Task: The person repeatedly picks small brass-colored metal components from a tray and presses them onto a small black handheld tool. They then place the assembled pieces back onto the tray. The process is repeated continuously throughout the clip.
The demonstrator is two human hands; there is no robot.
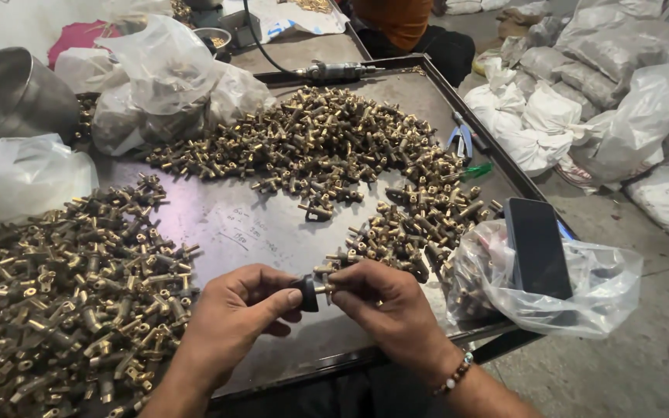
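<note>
Left hand pinches a black knob and right hand grips a brass fitting, apparently mid-assembly; next comes pressing them squarely together.

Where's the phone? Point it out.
The dark phone lies on a clear plastic bag at the table's right edge, right of the right hand.

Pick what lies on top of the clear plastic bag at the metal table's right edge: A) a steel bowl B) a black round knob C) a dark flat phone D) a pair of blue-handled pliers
C: a dark flat phone rests on the clear plastic bag at the metal table's right edge.
</note>
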